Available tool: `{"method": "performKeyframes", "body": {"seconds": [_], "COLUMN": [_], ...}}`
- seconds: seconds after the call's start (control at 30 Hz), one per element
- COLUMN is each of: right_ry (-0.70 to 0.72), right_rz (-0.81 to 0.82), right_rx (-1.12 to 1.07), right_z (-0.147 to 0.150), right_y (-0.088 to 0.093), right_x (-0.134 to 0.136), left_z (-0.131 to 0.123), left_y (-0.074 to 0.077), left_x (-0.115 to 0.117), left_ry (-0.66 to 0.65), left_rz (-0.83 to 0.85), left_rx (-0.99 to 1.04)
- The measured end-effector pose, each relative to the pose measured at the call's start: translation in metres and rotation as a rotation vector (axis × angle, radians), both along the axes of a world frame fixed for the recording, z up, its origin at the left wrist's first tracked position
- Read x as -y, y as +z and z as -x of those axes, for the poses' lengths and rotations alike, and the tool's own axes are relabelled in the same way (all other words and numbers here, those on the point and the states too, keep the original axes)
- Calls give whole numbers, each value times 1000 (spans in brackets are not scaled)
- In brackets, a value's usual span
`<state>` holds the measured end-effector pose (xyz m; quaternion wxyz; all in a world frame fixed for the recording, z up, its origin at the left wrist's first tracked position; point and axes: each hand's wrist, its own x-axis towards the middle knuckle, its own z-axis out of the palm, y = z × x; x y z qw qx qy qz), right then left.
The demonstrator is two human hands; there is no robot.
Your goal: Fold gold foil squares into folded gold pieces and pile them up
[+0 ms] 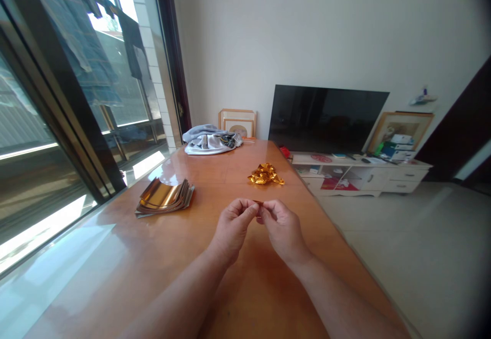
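My left hand and right hand pinch a small strip of gold foil between them, seemingly lying crosswise, though it's hard to tell; a crumpled foil bunch lies farther ahead.

glossy wood table: stack of gold foil squares, crumpled gold foil, bunched grey cloth

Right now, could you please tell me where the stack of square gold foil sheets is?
In the head view, the stack of square gold foil sheets lies on the left of the glossy orange table, near the window, left of the crumpled gold foil and the person's left hand.
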<state>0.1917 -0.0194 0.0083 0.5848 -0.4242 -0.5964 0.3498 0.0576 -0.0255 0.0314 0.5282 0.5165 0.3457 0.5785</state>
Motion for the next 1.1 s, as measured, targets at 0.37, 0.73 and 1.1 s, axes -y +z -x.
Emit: {"method": "performKeyframes", "body": {"seconds": [0.37, 0.73, 1.1], "right_ry": [147, 202, 250], "right_rz": [155, 277, 292], "right_rx": [-177, -336, -278], "right_z": [-9, -15, -9], "right_y": [4, 7, 8], "right_x": [-8, -10, -8], "left_z": [19, 16, 11], "left_y": [-12, -2, -11], "left_x": [-17, -6, -12], "left_ry": [543, 28, -99], "left_rz": [-215, 345, 295], "left_rx": [-501, -35, 39]}}
